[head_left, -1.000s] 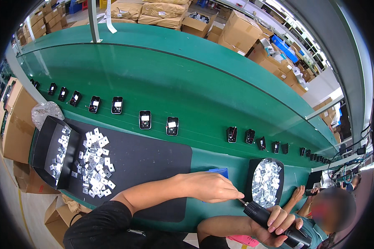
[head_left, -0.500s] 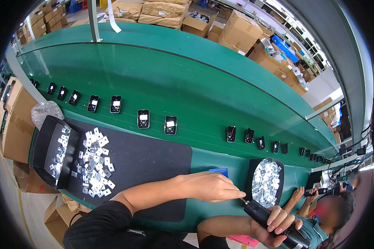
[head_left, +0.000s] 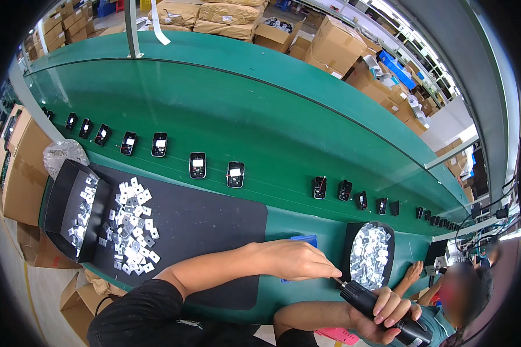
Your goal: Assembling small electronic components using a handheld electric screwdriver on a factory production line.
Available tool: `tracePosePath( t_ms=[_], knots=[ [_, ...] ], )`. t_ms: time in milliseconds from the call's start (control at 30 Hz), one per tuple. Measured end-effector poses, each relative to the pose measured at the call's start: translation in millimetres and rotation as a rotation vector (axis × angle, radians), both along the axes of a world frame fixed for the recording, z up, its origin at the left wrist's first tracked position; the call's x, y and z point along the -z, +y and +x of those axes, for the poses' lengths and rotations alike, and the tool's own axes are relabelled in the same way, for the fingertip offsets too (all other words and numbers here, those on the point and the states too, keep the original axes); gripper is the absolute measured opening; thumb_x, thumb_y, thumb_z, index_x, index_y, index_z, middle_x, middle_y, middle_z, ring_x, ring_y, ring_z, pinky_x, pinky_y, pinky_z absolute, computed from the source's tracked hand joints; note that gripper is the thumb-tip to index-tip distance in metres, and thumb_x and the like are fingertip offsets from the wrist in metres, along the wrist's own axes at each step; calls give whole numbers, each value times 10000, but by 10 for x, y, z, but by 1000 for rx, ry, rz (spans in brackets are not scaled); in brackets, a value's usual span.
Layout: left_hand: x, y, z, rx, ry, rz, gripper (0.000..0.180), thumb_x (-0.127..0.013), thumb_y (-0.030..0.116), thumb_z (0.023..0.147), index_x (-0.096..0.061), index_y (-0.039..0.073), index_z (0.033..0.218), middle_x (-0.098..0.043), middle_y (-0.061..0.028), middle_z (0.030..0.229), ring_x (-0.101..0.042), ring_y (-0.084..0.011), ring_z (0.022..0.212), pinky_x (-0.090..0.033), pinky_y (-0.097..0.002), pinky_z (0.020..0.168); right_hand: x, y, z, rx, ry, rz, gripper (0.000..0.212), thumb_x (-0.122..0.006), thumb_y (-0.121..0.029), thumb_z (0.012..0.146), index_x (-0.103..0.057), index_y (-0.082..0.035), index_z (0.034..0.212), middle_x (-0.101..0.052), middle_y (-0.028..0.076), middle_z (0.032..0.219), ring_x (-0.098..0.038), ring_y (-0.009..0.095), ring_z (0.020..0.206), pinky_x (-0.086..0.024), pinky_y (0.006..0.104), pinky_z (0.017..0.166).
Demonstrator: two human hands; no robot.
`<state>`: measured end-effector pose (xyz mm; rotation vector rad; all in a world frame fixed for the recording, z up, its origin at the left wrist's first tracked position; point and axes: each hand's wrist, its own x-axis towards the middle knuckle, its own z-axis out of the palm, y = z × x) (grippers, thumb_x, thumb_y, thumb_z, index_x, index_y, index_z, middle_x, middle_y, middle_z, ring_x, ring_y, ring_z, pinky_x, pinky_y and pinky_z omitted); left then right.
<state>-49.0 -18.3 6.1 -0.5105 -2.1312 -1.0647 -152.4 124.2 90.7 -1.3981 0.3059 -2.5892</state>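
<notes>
Black short-sleeved top (head_left: 226, 336), matte cloth. Left sleeve (head_left: 136, 312) loose, creased, hem near elbow. Right sleeve (head_left: 295, 339) also black, mostly cut off by lower edge. Small pale strip (head_left: 191, 324) on the front, unreadable. Both forearms, left hand (head_left: 301, 261), right hand (head_left: 388, 317): bare.

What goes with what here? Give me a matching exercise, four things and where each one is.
1. right hand
2. left hand
3. dark mat
4. black devices

A. under a loose pile of small plates
B. lined up on the green strip
C. around the power screwdriver
D. by the power screwdriver's tip

Pairs: 1-C, 2-D, 3-A, 4-B
</notes>
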Motion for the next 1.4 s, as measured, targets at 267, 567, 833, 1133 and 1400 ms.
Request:
tracePosePath(
  t_ms=[267,567,833,1133,1400],
  knots=[
    [-19,49,2,-101,65,-57,360,-558,35,783,-562,34,1143,-626,-99,1051,-625,-243,861,-514,-322,745,-10,5,11,14,4,24,399,-646,-135,765,-509,-60,1132,-567,132,817,-427,109,487,-402,236,495],
    [-35,97,-50,-301,177,-150,338,-578,64,757,-596,27,1092,-633,-83,1037,-636,-214,845,-529,-298,691,53,26,-88,10,91,-22,405,-623,-150,779,-511,-50,1155,-558,262,990,-430,114,488,-405,224,493],
    [-12,55,-97,-215,177,40,348,-653,112,782,-576,16,1107,-642,-91,948,-629,-222,779,-516,-309,640,69,10,-97,31,91,-66,406,-615,-166,787,-498,-24,1149,-547,301,1015,-445,125,495,-418,224,494],
    [11,22,-42,-292,107,28,149,-685,165,764,-614,39,801,-655,-60,867,-631,-190,728,-512,-293,603,28,-18,-29,13,49,-77,389,-616,-153,782,-506,-27,1133,-577,259,930,-474,132,513,-432,231,506],
    [-15,2,-46,-249,126,2,145,-677,134,766,-620,26,844,-656,-77,892,-628,-193,719,-511,-296,595,70,-23,-44,80,10,-106,349,-609,-111,770,-443,-13,1061,-451,2,653,-442,70,499,-379,187,515]
  ],
)
